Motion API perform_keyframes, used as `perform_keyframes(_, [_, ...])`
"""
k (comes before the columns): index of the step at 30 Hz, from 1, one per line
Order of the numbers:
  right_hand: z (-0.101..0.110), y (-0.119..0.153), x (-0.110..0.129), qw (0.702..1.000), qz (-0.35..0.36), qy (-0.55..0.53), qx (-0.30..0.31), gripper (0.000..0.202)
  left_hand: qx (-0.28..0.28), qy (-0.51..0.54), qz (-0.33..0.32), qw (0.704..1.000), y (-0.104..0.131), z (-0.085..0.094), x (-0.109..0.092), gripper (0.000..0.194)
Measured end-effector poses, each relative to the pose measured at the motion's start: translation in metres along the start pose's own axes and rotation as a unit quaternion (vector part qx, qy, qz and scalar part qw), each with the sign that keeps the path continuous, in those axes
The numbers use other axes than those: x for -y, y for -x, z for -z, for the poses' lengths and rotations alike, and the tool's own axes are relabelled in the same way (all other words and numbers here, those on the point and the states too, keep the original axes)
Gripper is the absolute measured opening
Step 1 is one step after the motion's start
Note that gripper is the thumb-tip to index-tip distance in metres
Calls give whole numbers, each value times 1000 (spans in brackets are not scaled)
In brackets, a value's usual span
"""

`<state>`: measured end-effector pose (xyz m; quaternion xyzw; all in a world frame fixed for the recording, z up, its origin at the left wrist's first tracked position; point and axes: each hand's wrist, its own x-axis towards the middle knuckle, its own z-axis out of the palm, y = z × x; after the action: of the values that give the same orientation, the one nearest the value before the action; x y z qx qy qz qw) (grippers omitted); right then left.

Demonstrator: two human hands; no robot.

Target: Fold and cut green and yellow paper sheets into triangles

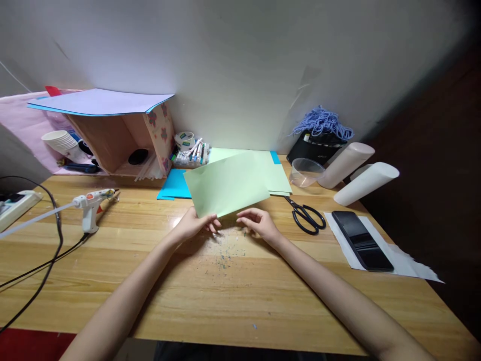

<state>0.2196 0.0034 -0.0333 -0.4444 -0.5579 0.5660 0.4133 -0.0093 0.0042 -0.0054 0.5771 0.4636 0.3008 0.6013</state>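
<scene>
A sheet of light green paper is tilted up above the wooden table. My left hand is closed on its lower left edge, thumb in front. Just below the sheet's bottom edge, my right hand has loosely curled fingers with a small gap between thumb and forefinger; nothing shows in it, and it looks apart from the paper. Behind the held sheet lie more light green sheets and blue sheets. Small dark scraps are scattered on the tabletop beneath my hands.
Black-handled scissors and a phone lie on the right, near a clear plastic tub and white cylinders. At left are a glue gun with cable and an open box. Markers stand behind.
</scene>
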Motion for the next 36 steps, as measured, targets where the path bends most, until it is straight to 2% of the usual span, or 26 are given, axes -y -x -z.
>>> perform_keyframes(5, [-7, 7, -2, 999, -34, 25, 2, 33, 27, 24, -21, 999, 6, -28, -1, 39])
perform_keyframes(10, [-5, 6, -10, 998, -49, 29, -14, 36, 19, 6, -22, 1000, 7, -33, -1, 37])
perform_keyframes(17, [-1, -1, -7, 997, -14, 20, -73, 32, 21, 0, -8, 1000, 1, -15, 3, 35])
perform_keyframes(20, [6, -7, -5, 993, 12, 27, -112, 31, 33, -21, 2, 999, -2, -3, 4, 37])
perform_keyframes(24, [17, -14, -5, 987, 22, -15, -158, 27, 46, -19, 9, 999, -4, 9, 4, 38])
perform_keyframes(31, [30, -22, -14, 975, 54, -36, -212, 22, 31, -44, 30, 998, -3, 22, 0, 40])
perform_keyframes(36, [33, -23, -17, 959, 52, -40, -276, 20, 28, -18, 12, 999, -5, 29, 3, 40])
